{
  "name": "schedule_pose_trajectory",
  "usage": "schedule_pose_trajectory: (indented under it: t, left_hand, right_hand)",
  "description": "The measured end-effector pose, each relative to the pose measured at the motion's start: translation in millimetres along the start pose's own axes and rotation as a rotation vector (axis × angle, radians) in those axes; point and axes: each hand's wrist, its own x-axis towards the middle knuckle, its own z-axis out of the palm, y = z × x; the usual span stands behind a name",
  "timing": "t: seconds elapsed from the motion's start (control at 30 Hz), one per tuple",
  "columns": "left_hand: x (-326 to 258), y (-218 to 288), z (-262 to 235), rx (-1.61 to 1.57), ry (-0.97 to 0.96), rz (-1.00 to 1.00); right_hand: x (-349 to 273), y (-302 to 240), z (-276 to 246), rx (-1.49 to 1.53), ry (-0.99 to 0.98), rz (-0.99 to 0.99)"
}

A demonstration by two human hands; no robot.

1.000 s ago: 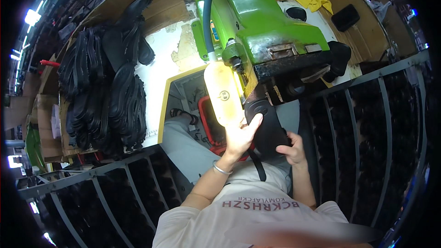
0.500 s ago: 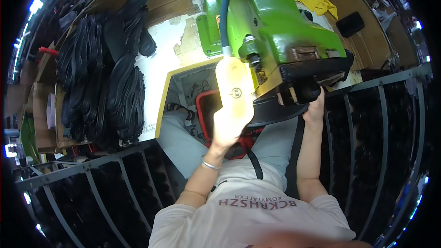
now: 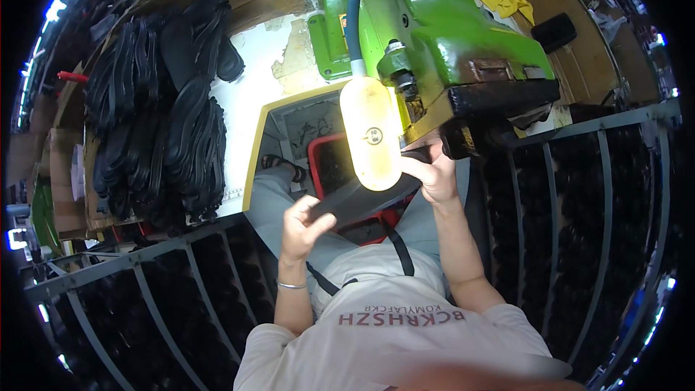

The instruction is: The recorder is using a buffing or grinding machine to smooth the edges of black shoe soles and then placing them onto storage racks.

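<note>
From where I stand, a black shoe sole (image 3: 356,203) slants across the person's lap, below a lit yellow lamp (image 3: 371,141) and in front of a green machine (image 3: 463,40). The right hand (image 3: 436,177) has its grip pinching the sole's far end, thumb on top. The left hand (image 3: 298,230) is at the near end, thumb and fingers parted; I can't tell whether that grip bears on it. More soles (image 3: 141,116) lie heaped on the white counter (image 3: 253,76), left of the lamp.

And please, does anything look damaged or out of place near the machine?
Yes: the white tabletop, left of the green machine, has a ragged brownish patch, as if its surface had peeled away.
</note>
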Motion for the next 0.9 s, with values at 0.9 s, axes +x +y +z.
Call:
schedule_pose_trajectory:
  t: [0.9]
  left_hand:
    - [55.9, 3.5, 90.2, 0.180, 0.107, 0.260]
  right_hand:
    - [-23.2, -41.9, -87.6, -0.252, 0.130, 0.007]
